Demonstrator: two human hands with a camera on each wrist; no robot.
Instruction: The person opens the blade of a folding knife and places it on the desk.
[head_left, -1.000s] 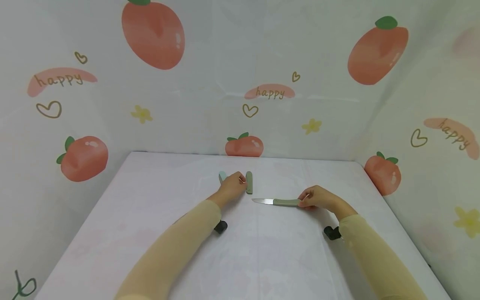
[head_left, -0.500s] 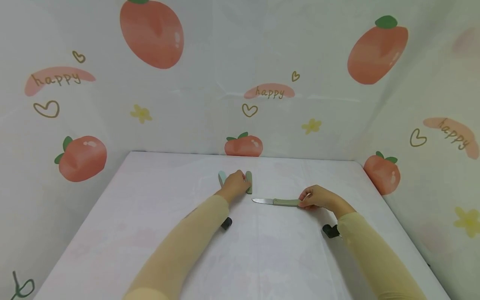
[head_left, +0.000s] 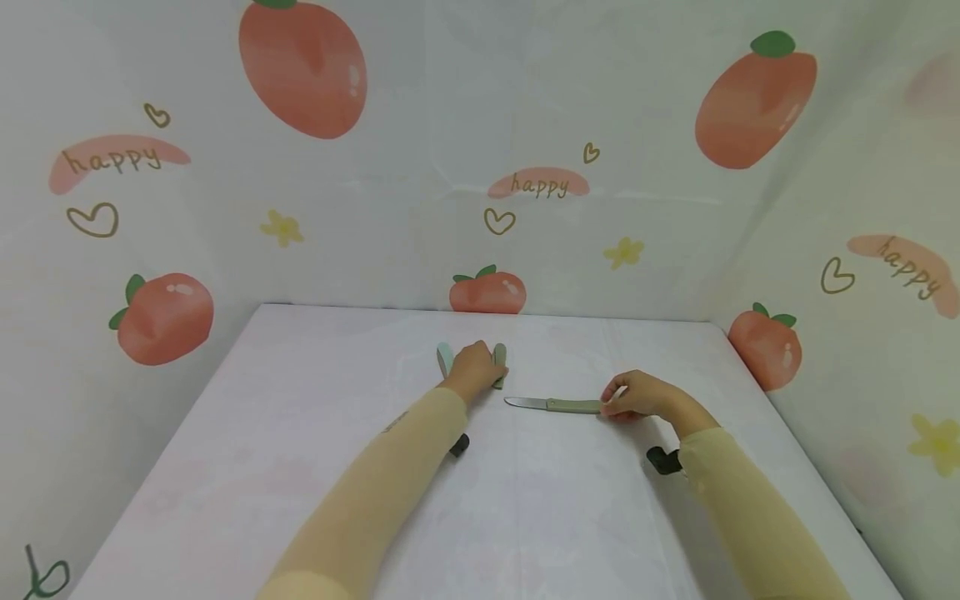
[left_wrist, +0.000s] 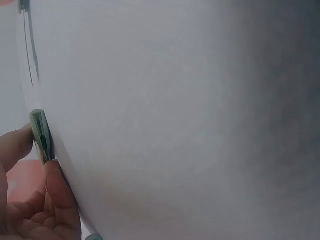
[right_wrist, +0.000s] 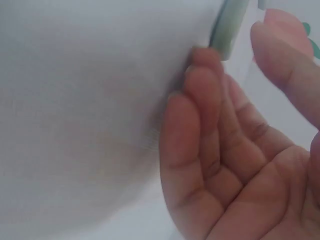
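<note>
The knife lies flat on the table, near its middle, blade to the left and handle to the right. Behind it and a little to its left lie a sheath and, further left, a second small piece, with the left hand between the two and touching the sheath. The right hand rests just right of the knife, at the handle's end, and the backdrop wall rises well behind the knife.

Your left hand reaches farther forward, fingers curled in a pinch; your right hand rests nearer you, fingers loosely bent.
</note>
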